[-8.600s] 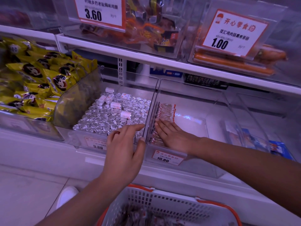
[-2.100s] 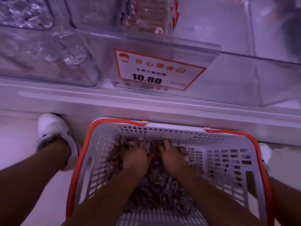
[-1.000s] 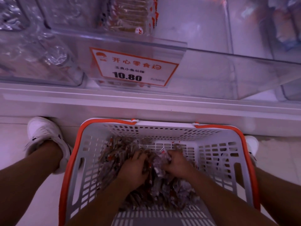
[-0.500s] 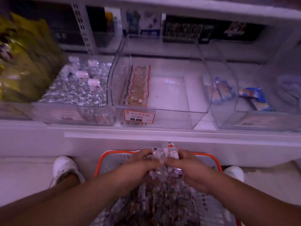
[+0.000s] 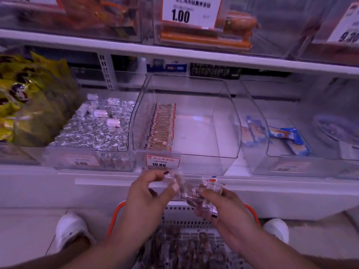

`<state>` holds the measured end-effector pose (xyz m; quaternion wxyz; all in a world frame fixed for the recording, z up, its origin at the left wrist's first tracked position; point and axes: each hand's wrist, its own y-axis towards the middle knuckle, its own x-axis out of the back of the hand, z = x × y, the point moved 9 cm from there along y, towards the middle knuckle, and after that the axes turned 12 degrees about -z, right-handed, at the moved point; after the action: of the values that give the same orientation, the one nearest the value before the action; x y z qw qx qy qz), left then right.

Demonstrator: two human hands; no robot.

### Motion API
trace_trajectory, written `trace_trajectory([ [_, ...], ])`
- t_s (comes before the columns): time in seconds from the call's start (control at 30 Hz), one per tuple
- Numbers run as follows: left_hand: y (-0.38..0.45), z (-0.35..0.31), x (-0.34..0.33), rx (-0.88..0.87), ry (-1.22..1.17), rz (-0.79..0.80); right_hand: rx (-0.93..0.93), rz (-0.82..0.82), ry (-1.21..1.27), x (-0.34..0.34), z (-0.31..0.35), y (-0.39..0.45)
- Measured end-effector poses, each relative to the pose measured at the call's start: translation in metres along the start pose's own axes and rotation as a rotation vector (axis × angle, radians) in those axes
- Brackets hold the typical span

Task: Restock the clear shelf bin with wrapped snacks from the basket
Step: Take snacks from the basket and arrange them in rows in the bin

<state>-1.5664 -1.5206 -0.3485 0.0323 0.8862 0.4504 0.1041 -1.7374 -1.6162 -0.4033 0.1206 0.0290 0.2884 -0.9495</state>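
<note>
From my feed I see both hands raised above the basket (image 5: 250, 210), just below the front of the clear shelf bin (image 5: 223, 133). The left hand (image 5: 147, 193) has its fingers curled, pinching a clear-wrapped snack (image 5: 177, 180) between thumb and fingertips; the right hand (image 5: 223, 214) is closed around a small bunch of wrapped snacks (image 5: 206, 195), their crinkled ends sticking up past the thumb. The two handfuls touch or nearly touch in the middle — I cannot tell which. More wrapped snacks (image 5: 186, 249) lie heaped in the white basket with its orange rim, low in the view between my forearms. The bin holds a single neat row of snacks (image 5: 162, 125) standing along its left wall, the remaining floor of it bare, and a price tag (image 5: 162, 162) reading 10.80 hangs on its front. Left of it sits a bin of silver foil pieces (image 5: 93, 131) — beyond that, yellow-green bags (image 5: 29, 98). A white shoe (image 5: 69, 230) shows on the floor at left.
</note>
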Motion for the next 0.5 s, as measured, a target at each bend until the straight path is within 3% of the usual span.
trace_trajectory([
  [0.13,-0.013,-0.039,0.003,-0.613,0.268,-0.055,0.029,-0.002,-0.003,-0.005,-0.002,0.009],
  [0.2,-0.022,-0.045,-0.009,-0.809,0.434,-0.018,0.035,0.061,0.054,-0.016,-0.002,0.006],
  [0.33,-0.027,-0.035,-0.024,-0.847,0.633,0.057,0.045,0.195,0.190,-0.032,0.005,-0.003],
  [0.43,-0.027,-0.033,-0.024,-0.782,0.579,0.120,0.087,0.239,0.195,-0.034,0.011,-0.007],
  [0.5,-0.025,-0.027,-0.023,-0.611,0.443,0.184,0.144,0.272,0.148,-0.036,0.013,-0.009],
])
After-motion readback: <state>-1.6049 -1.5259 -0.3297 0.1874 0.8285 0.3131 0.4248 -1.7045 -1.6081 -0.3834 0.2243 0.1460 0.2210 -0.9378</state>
